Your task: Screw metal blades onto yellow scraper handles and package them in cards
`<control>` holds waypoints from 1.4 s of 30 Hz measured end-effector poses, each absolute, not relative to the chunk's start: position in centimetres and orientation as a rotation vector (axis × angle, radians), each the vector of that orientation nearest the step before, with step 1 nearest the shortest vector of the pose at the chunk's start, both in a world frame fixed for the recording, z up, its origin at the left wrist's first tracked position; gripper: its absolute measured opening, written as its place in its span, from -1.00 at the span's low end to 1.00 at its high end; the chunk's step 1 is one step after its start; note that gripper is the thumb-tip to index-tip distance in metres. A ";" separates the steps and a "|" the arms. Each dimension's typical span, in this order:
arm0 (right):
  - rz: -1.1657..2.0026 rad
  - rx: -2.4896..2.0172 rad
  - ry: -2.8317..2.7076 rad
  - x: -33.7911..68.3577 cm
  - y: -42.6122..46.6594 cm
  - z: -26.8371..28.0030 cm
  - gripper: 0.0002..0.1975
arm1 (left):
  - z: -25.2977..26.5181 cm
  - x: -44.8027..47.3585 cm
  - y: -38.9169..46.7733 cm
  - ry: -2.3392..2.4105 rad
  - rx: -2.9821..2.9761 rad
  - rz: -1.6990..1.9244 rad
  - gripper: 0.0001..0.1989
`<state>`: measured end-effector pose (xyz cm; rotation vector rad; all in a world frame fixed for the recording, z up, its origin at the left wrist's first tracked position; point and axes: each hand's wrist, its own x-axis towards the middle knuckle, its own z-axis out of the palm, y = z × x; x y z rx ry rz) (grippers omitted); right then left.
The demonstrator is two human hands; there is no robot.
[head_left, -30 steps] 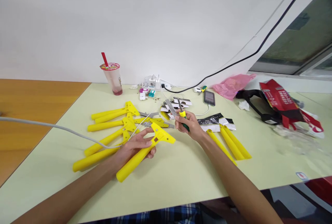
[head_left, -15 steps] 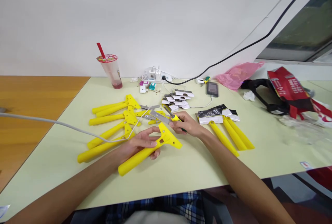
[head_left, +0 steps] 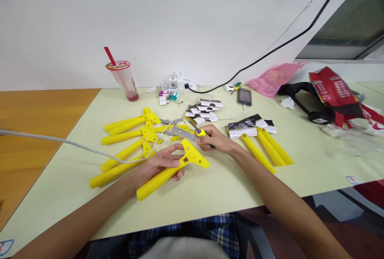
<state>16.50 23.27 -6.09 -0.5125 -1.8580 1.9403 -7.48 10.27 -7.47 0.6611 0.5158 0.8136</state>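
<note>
My left hand (head_left: 164,162) is closed around a yellow scraper handle (head_left: 156,183), its wide head pointing up and to the right. No blade shows in that head. In my right hand (head_left: 214,139) are a screwdriver (head_left: 201,133) with a yellow and dark green grip, its shaft pointing up and left, and a flat metal blade (head_left: 183,132). The fingertips of the right hand are just above the scraper's head, apart from it. Several more yellow scraper handles (head_left: 123,140) lie left of my hands. Loose blades and yellow pieces (head_left: 176,138) lie behind them.
Several white card sleeves (head_left: 202,111) are piled at the back. Scrapers in black card covers (head_left: 244,126) lie on the right. A cup with a red straw (head_left: 129,83), a power strip (head_left: 180,84), a pink bag (head_left: 274,79) and a red package (head_left: 333,91) stand along the back. A cable (head_left: 90,151) crosses the left forearm.
The camera view has shifted slightly. Both hands keep hold of the same things, in nearly the same places.
</note>
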 end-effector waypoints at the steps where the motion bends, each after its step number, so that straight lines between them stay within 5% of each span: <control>1: 1.939 -0.520 -1.841 16.5 23.3 -6.1 -0.66 | -7.5 -7.5 10.3 0.517 0.661 0.814 -0.56; 42: 1.821 -0.556 -1.938 16.5 22.9 -5.1 -0.74 | -7.2 -7.3 10.0 0.537 0.670 0.779 -0.54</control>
